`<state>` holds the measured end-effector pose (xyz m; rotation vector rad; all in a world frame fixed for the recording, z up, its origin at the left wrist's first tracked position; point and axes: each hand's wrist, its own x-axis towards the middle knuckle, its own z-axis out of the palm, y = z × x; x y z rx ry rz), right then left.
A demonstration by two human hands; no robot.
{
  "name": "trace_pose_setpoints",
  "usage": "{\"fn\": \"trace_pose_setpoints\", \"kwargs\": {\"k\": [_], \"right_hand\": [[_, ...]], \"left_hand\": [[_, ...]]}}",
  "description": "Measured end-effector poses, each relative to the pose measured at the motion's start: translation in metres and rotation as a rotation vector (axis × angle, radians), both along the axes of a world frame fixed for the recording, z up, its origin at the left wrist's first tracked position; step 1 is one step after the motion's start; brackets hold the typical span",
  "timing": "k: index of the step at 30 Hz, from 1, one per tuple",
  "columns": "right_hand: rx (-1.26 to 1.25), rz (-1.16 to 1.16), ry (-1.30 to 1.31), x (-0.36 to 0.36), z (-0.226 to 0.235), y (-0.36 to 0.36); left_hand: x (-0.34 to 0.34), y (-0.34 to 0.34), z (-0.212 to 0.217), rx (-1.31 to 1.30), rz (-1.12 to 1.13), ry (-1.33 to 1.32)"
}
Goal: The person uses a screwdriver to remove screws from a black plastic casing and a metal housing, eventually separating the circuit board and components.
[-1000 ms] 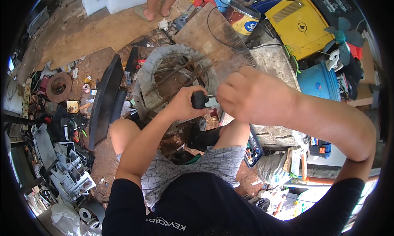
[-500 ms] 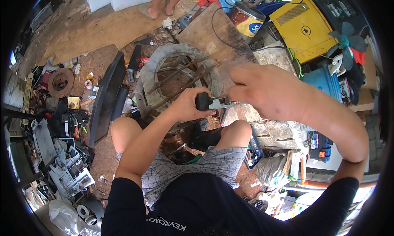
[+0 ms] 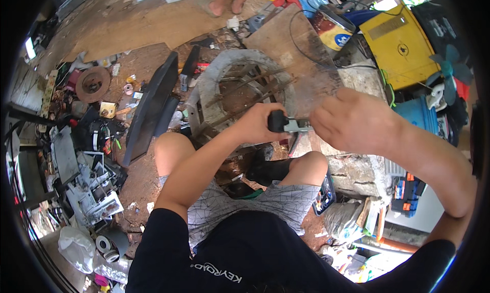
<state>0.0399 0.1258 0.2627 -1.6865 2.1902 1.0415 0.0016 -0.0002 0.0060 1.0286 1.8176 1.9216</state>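
Note:
My left hand [image 3: 259, 123] is closed around a black-ended metal tool [image 3: 278, 121] held out in front of my knees. Its silvery metal part juts to the right from the black end. My right hand [image 3: 349, 120] has its fingers curled and pressed together at the tip of the metal part. What those fingers grip is hidden behind them. Below both hands, a round grey frame [image 3: 206, 89] with a wide opening lies on the ground, rusty bars [image 3: 245, 96] crossing it.
A wooden board [image 3: 275, 35] lies beyond the frame. To the right are a yellow machine [image 3: 395, 48], a fan [image 3: 449, 71] and a blue bin [image 3: 416, 114]. A flat black panel [image 3: 150, 109] stands left of my knees. Scrap parts [image 3: 94, 193] cover the far left. Another person's feet [image 3: 224, 6] are at the top.
The view has shifted so the scene sits farther right. My right fingers have moved in closer to the black end, and less of the metal part shows.

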Motion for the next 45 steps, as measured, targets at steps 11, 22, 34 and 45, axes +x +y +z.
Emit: {"fn": "trace_pose_setpoints", "kwargs": {"k": [11,22,34,45], "right_hand": [[-0.428,-1.085,-0.383,-0.010,0.018,-0.015],[-0.137,-0.354,0.006,-0.003,0.004,-0.016],[-0.979,-0.696,-0.095,0.019,-0.017,0.015],[-0.767,-0.631,-0.164,0.011,0.000,0.016]], "left_hand": [[0.001,-0.002,-0.004,0.013,-0.014,-0.012],[0.000,0.001,-0.004,0.029,-0.015,0.031],[0.002,0.005,-0.006,0.064,0.022,0.050],[0.002,-0.001,0.004,-0.053,-0.057,-0.078]]}}
